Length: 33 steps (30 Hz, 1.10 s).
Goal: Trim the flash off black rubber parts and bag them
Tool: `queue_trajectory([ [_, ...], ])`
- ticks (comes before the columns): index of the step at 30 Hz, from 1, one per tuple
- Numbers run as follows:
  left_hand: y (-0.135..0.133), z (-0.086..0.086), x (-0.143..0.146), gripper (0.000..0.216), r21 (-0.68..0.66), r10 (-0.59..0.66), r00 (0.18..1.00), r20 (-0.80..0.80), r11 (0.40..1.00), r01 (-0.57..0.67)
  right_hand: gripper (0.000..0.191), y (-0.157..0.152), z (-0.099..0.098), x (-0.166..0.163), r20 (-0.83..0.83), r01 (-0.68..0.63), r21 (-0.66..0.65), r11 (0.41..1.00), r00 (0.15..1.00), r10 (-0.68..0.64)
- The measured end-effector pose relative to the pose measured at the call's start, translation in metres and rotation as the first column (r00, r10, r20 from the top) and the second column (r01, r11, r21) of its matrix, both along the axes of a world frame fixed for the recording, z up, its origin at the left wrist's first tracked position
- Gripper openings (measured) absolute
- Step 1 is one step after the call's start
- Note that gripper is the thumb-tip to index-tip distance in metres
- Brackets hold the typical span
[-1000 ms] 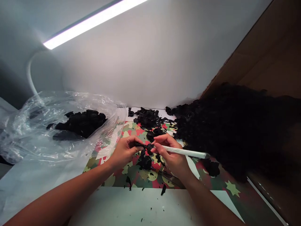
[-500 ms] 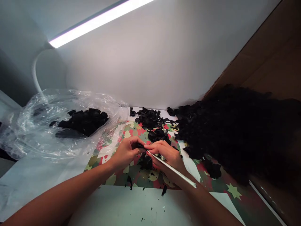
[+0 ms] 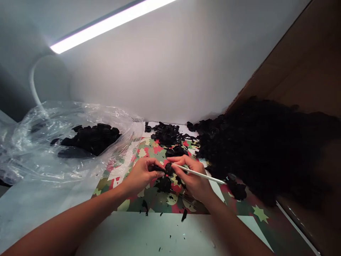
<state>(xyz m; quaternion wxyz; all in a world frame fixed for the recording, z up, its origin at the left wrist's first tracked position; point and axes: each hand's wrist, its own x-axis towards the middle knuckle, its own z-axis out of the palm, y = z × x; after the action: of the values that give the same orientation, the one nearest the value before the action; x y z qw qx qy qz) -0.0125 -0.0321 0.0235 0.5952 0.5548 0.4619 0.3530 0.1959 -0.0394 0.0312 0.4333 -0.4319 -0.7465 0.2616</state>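
My left hand (image 3: 145, 174) pinches a small black rubbery part (image 3: 168, 168) between thumb and fingertips, its exact shape hard to make out. Across from it, my right hand (image 3: 193, 174) grips a thin white stick-like tool (image 3: 202, 174) like a pen. The tool's tip is close to the black part, and its rear end points toward the lower right. Whether the tip touches the part cannot be seen clearly. Under the hands lie loose black pieces (image 3: 163, 185) on patterned paper (image 3: 133, 201) with stars and trees.
A clear plastic bag (image 3: 125, 121) holding black parts (image 3: 93, 138) lies at left. Black scraps (image 3: 166, 133) are heaped behind the hands. A large dark pile (image 3: 253, 149) fills the right side beside a cardboard wall (image 3: 301, 64). A lamp (image 3: 112, 23) glows above.
My right hand has turned and drawn slightly away from the left, and the white tool now lies flatter. More of the black part shows between the hands. The view has shifted slightly.
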Motion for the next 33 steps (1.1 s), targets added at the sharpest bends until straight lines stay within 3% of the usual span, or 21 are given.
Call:
queue_trajectory([
  [2,0.002,-0.003,-0.001,0.010,0.008,-0.005,1.000,-0.006,1.000,0.005,0.014,-0.005,0.003,-0.002,-0.086,-0.119,-0.135,0.984,0.990,0.108],
  [4,0.003,-0.006,-0.001,0.012,0.018,-0.016,1.000,-0.014,1.000,0.016,0.012,-0.008,0.003,-0.004,-0.102,-0.173,-0.155,0.973,0.982,0.158],
  [14,0.003,-0.005,-0.001,0.012,0.051,-0.023,0.996,-0.091,0.998,0.028,0.012,-0.006,-0.002,-0.007,0.068,-0.156,0.016,0.988,0.986,0.154],
  [17,0.004,-0.007,-0.002,0.012,0.043,-0.012,0.996,-0.086,0.999,0.016,0.013,-0.010,-0.003,-0.011,0.105,-0.177,0.109,0.978,0.981,0.165],
  [20,0.003,-0.008,-0.003,0.009,0.026,-0.006,0.997,-0.078,1.000,0.008,0.015,-0.014,-0.008,-0.015,0.222,-0.233,0.293,0.928,0.960,0.171],
  [22,0.002,-0.006,-0.002,0.007,-0.002,-0.017,0.999,-0.051,1.000,0.017,0.018,-0.012,-0.013,-0.016,0.305,-0.221,0.390,0.894,0.947,0.101],
  [24,-0.001,-0.001,0.000,0.010,-0.032,-0.035,0.999,-0.025,0.999,0.035,0.019,-0.006,-0.016,-0.014,0.323,-0.118,0.435,0.893,0.946,-0.032],
  [26,-0.003,0.005,0.001,0.012,-0.044,-0.046,0.999,-0.008,0.998,0.045,0.018,0.002,-0.015,-0.008,0.268,0.029,0.407,0.913,0.952,-0.149],
  [28,-0.004,0.008,0.001,0.012,-0.045,-0.036,0.999,0.004,0.998,0.036,0.015,0.006,-0.011,-0.002,0.170,0.113,0.268,0.957,0.972,-0.162],
  [31,-0.001,0.009,0.000,0.011,-0.031,0.003,1.000,0.001,1.000,-0.003,0.016,0.002,-0.004,0.001,-0.002,0.041,-0.010,0.999,0.999,-0.041],
  [33,0.002,0.008,-0.001,0.009,0.002,0.026,0.999,-0.019,1.000,-0.026,0.016,-0.004,-0.001,-0.001,-0.083,-0.049,-0.083,0.995,0.996,0.042],
])
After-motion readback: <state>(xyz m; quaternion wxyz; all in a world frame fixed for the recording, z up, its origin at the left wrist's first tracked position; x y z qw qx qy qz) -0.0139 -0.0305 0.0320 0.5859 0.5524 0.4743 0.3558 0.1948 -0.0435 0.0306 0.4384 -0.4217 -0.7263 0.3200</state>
